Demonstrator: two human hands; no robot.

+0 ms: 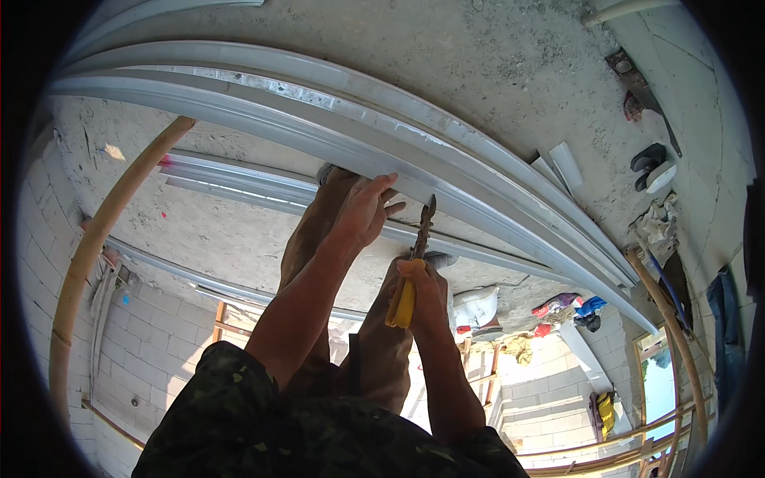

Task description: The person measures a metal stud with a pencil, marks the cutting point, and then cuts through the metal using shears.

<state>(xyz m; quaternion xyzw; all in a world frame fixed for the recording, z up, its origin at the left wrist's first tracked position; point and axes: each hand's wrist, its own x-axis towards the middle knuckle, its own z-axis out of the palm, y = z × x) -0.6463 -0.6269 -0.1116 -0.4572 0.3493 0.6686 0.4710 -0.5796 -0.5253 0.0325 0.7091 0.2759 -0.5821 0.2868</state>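
Note:
My right hand (422,291) grips a pair of yellow-handled snips (402,307), their dark, narrow jaws pointing away from me at the near edge of a long grey metal channel (430,187). My left hand (365,213) is at the same edge, left of the jaws, with its fingers apart. Its fingertips overlap the channel in view; whether they press on it I cannot tell. The channel lies with several others in a bundle across the space in front of my legs, curving in the fisheye picture.
More metal strips (239,177) lie on the concrete floor (478,64) under the bundle. A wooden pole (96,239) stands left, another (669,311) right. Short offcuts (566,166) rest beyond the bundle. A white sack (476,307) and dark shoes (653,163) lie at the right.

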